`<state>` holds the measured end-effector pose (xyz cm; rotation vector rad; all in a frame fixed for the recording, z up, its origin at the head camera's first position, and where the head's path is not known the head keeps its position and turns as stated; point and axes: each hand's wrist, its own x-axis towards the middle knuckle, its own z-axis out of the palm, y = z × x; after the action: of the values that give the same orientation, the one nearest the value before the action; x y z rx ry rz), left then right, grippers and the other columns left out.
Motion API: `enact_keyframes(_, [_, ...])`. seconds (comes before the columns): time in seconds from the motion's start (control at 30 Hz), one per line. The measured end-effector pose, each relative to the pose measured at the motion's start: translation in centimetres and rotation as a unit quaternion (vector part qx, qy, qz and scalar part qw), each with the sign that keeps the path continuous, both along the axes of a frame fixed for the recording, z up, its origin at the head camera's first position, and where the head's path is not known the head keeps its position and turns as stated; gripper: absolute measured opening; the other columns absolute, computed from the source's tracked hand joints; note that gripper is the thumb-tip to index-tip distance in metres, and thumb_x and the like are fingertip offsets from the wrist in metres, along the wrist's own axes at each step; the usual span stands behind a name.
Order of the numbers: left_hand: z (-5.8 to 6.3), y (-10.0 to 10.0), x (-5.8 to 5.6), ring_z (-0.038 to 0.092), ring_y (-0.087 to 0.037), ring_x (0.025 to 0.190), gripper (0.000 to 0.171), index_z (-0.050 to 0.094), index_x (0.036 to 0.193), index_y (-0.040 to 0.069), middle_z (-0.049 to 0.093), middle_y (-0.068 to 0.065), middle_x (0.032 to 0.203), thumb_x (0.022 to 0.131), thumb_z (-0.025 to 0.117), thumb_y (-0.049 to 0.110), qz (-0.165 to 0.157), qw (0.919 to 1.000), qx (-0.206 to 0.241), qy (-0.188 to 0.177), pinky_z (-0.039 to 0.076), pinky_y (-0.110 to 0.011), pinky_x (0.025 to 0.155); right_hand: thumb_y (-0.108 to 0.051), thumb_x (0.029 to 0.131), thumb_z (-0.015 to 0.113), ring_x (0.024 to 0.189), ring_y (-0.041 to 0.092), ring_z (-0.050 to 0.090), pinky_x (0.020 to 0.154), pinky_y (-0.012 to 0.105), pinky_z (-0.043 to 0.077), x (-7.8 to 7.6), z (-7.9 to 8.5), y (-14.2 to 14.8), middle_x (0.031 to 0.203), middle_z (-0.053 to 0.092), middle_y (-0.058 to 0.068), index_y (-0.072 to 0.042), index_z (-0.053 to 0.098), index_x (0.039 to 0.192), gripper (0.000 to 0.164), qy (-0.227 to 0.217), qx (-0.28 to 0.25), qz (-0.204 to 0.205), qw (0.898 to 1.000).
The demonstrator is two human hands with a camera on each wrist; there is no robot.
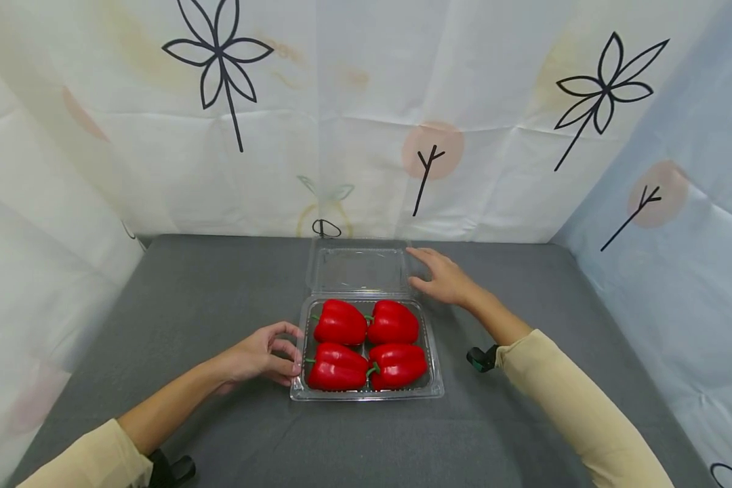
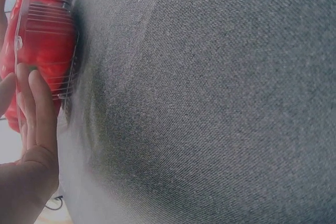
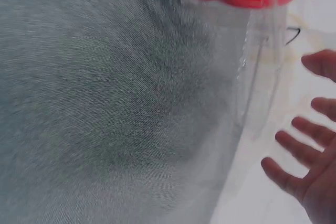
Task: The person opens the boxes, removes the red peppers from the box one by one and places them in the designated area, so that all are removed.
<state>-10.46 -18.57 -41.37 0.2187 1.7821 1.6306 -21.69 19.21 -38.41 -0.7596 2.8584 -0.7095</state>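
A clear plastic clamshell container [image 1: 369,395] lies on the table with its lid [image 1: 360,268] folded back. Inside it are several red bell peppers [image 1: 340,322] with green stems, set in two rows. My left hand [image 1: 262,354] is at the container's left side, fingertips at the rim. In the left wrist view its fingers [image 2: 43,111] extend nearly straight along the outer wall. My right hand [image 1: 444,276] is at the right edge of the lid with fingers spread. The right wrist view shows those fingers [image 3: 299,149] apart, with nothing between them.
A grey cloth-covered table [image 1: 232,285] lies under the container. White printed fabric [image 1: 366,135] hangs behind the table and along both sides. Each wrist carries a dark strap device, such as the right one [image 1: 482,359].
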Motion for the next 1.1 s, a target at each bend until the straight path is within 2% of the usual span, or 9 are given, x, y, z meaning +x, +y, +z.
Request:
enact_keyframes(0.2, [-0.3, 0.1, -0.1, 0.066, -0.024, 0.079, 0.066, 0.033, 0.140, -0.002, 0.064, -0.011, 0.096, 0.088, 0.073, 0.006, 0.009, 0.9997, 0.018, -0.014, 0.060, -0.043, 0.079, -0.024, 0.089, 0.076, 0.140, 0.033, 0.041, 0.109, 0.058, 0.038, 3.0, 1.1, 0.1, 0.154, 0.041, 0.013, -0.012, 0.037, 0.154, 0.076, -0.011, -0.046, 0.089, 0.995])
enact_keyframes(0.33, [-0.4, 0.1, -0.1, 0.066, -0.023, 0.079, 0.069, 0.031, 0.142, -0.002, 0.063, -0.011, 0.096, 0.088, 0.073, 0.006, 0.008, 0.9995, 0.027, -0.015, 0.060, -0.043, 0.078, -0.019, 0.085, 0.080, 0.141, 0.030, 0.040, 0.108, 0.055, 0.041, 5.0, 1.3, 0.2, 0.156, 0.039, 0.010, -0.010, 0.037, 0.153, 0.081, -0.027, -0.063, 0.149, 0.986])
enact_keyframes(0.43, [-0.4, 0.1, -0.1, 0.066, -0.023, 0.080, 0.069, 0.030, 0.142, -0.002, 0.063, -0.011, 0.096, 0.088, 0.072, 0.005, 0.007, 0.9993, 0.033, -0.014, 0.061, -0.043, 0.078, -0.017, 0.084, 0.081, 0.140, 0.028, 0.041, 0.106, 0.052, 0.044, 6.3, 1.5, 0.4, 0.155, 0.040, 0.009, -0.008, 0.037, 0.153, 0.082, -0.039, -0.067, 0.179, 0.981])
enact_keyframes(0.7, [-0.7, 0.2, -0.3, 0.067, -0.023, 0.081, 0.070, 0.028, 0.143, -0.001, 0.062, -0.011, 0.097, 0.088, 0.071, 0.003, 0.009, 0.9985, 0.049, -0.023, 0.061, -0.047, 0.076, -0.020, 0.079, 0.085, 0.127, 0.025, 0.054, 0.096, 0.049, 0.053, 8.7, 1.5, 0.4, 0.149, 0.049, 0.009, -0.008, 0.042, 0.150, 0.084, -0.061, -0.087, 0.220, 0.970])
enact_keyframes(0.93, [-0.8, 0.2, -0.2, 0.067, -0.023, 0.081, 0.070, 0.027, 0.143, -0.001, 0.062, -0.011, 0.097, 0.089, 0.071, 0.003, 0.012, 0.9984, 0.051, -0.023, 0.061, -0.046, 0.076, -0.024, 0.078, 0.086, 0.125, 0.021, 0.057, 0.098, 0.041, 0.053, 9.5, 0.7, 0.4, 0.142, 0.057, 0.007, -0.008, 0.049, 0.146, 0.078, -0.030, -0.096, 0.245, 0.964])
enact_keyframes(1.1, [-0.8, 0.3, -0.3, 0.067, -0.023, 0.081, 0.070, 0.028, 0.143, -0.001, 0.062, -0.011, 0.097, 0.088, 0.071, 0.002, 0.011, 0.9984, 0.051, -0.024, 0.061, -0.046, 0.076, -0.022, 0.078, 0.086, 0.127, 0.024, 0.055, 0.097, 0.040, 0.053, 9.9, 0.2, 0.5, 0.140, 0.058, 0.009, -0.004, 0.052, 0.142, 0.075, -0.030, -0.094, 0.245, 0.965])
